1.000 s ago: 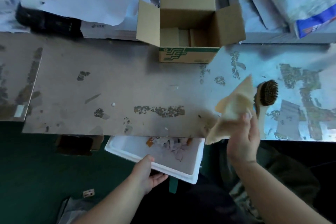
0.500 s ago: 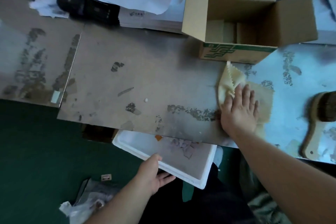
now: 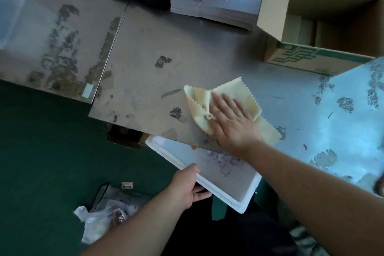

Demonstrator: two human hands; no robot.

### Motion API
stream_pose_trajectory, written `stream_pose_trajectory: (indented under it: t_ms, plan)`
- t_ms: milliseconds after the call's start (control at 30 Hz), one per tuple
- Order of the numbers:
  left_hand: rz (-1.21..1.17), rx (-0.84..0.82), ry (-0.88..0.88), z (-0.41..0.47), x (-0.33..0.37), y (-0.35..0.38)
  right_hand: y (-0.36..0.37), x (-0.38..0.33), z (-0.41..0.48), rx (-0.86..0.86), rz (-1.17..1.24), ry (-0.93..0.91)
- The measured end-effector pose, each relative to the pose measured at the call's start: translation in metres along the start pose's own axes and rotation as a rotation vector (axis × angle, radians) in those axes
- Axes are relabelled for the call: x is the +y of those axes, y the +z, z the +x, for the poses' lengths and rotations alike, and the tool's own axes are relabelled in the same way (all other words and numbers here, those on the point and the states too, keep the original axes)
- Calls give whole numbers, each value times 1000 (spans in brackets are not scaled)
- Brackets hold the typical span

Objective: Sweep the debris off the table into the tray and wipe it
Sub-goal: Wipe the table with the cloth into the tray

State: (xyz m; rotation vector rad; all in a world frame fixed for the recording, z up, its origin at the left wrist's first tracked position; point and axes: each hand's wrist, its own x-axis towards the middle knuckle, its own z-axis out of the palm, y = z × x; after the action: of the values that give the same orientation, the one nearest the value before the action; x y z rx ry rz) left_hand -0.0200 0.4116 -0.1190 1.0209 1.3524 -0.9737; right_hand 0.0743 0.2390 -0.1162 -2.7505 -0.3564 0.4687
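I see my right hand (image 3: 232, 122) laid flat, fingers straight and spread, pressing the cloth (image 3: 241, 92) onto the table (image 3: 158, 39) near its front edge. The cloth is crumpled under the palm, its zigzag edges sticking out on both sides. My left hand (image 3: 185, 188) grips the tray (image 3: 248, 195) by its rim, thumb on top, fingers beneath, just under that edge. Debris (image 3: 223, 162) lies in the tray. An open box (image 3: 315, 56) stands at the far right.
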Motion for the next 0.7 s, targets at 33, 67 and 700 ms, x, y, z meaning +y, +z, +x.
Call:
stream_pose_trajectory:
  t_ms: [33,67,700]
  plan:
    - [-2,3,-2,0,0,0,4,-8,-8,-14,-1,-43]
    - [2,5,-1,-1,-1,-1,9,-15,-18,-28,-4,-91]
    - [47,-23,-70,-17,11,-1,-80,6,-126,919,1088,733]
